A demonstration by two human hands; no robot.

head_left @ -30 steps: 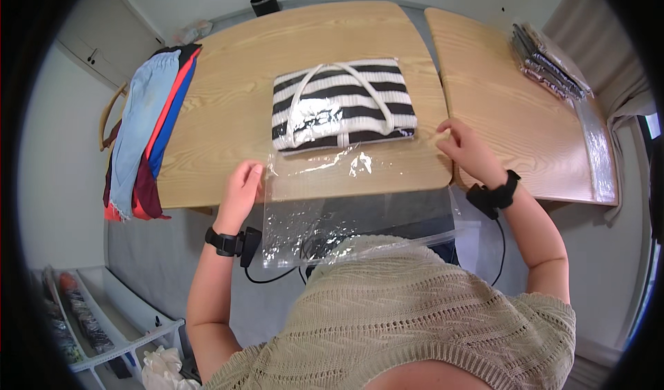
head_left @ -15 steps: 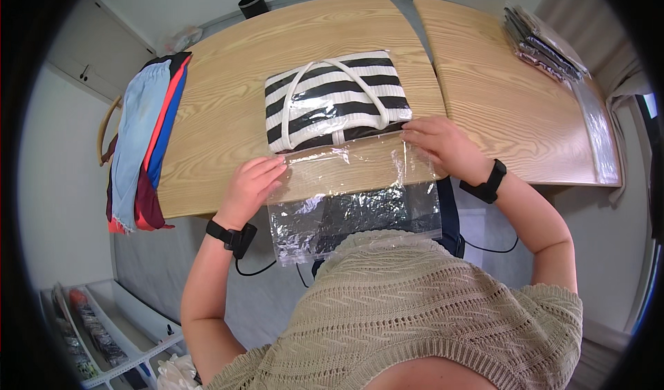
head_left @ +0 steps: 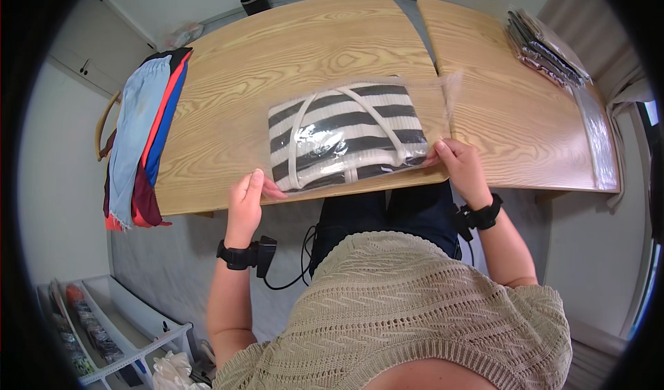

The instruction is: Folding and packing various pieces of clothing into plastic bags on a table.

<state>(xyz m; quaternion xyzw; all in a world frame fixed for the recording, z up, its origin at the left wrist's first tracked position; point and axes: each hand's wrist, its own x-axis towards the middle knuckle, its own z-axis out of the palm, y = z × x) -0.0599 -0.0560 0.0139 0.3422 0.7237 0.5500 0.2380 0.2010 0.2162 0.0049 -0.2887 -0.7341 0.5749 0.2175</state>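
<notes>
Striped bag (head_left: 346,135) seemingly between fingers (head_left: 257,181)

My left hand (head_left: 245,196) sits at lower left, palm down, fingers together and extended forward, thumb pointing inward to the right. My right hand (head_left: 462,167) sits at lower right, fingers curled downward, fingertips angled inward. Both forearms rise from the lower edge, well apart, each wrist carrying a black band.
</notes>
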